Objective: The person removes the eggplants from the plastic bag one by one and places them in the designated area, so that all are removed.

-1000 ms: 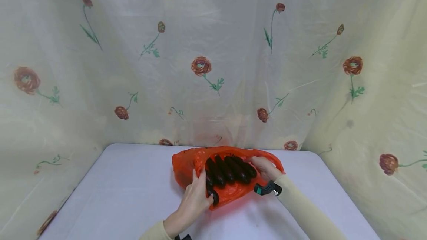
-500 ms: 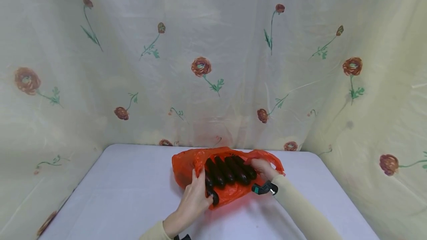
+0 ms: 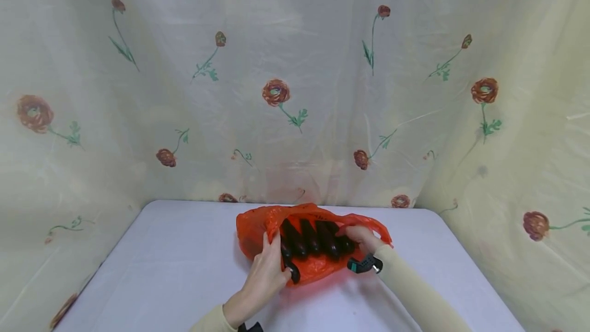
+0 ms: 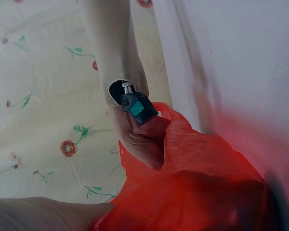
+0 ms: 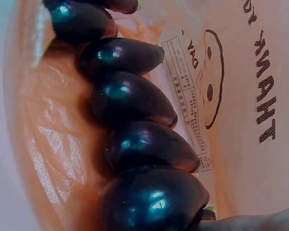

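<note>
An orange-red plastic bag [image 3: 255,224] lies on its side on the table, its mouth facing me. Several dark, glossy eggplants [image 3: 310,239] lie side by side inside it. In the right wrist view, the row of eggplants [image 5: 135,98] shows against the printed bag wall [image 5: 241,159]. My left hand [image 3: 265,273] grips the left edge of the bag's mouth, its thumb beside the lowest eggplant [image 3: 293,272]. Inside the mouth at the right, my right hand [image 3: 364,238] holds the rightmost eggplant [image 5: 156,202] near its stem end; some of its fingers are hidden.
The bag rests on a white table [image 3: 184,255] near its back edge. A pale curtain [image 3: 322,117] with a flower print hangs behind the table and along both sides. Each wrist wears a dark strap; the right strap [image 3: 364,264] sits close to the bag's front edge.
My right hand has moved slightly left, farther over the rightmost eggplant. The eggplants in the row have shifted a little to the left. The left hand keeps its grip on the bag.
</note>
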{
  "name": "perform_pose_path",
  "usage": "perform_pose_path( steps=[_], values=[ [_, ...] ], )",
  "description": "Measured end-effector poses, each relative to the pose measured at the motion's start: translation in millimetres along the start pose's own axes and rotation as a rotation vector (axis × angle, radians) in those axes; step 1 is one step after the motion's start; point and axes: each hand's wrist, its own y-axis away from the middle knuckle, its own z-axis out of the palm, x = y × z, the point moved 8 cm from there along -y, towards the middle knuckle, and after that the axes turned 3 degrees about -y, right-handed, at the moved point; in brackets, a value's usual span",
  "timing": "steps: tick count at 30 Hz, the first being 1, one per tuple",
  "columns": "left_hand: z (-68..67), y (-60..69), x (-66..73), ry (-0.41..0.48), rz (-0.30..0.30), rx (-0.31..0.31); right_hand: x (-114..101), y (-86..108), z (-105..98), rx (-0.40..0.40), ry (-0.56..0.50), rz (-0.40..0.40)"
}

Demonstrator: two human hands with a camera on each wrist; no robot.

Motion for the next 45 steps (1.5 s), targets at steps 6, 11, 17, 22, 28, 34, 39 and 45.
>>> perform_pose_path(
  steps=[6,11,17,22,28,34,39,45],
  values=[
    [1.8,1.4,-1.9,0.012,-0.008,-0.005,4.4,1.2,-1.0,-0.043,0.028,0.008],
    [-1.1,-0.8,-3.0,0.018,-0.003,0.022,-0.1,5.4,1.6,-0.125,-0.055,0.046],
    [-4.0,-2.8,-3.2,0.013,-0.010,0.024,-1.1,8.6,5.4,-0.140,-0.239,0.120],
    [-4.5,-2.8,-3.1,0.012,-0.019,0.015,-0.4,14.4,4.6,-0.121,-0.278,0.118],
    [-4.9,-1.5,-0.6,0.011,0.005,0.018,-0.3,21.8,2.9,-0.108,-0.316,0.128],
    [-2.0,-0.5,-0.4,0.012,0.002,0.007,1.0,29.7,5.7,-0.109,-0.435,0.164],
    [-1.3,-0.4,-1.5,0.006,-0.012,0.003,2.6,35.0,5.7,-0.081,-0.436,0.170],
    [-3.6,-1.5,0.0,0.008,-0.005,0.015,3.4,37.7,4.1,-0.076,-0.464,0.167]
  ],
)
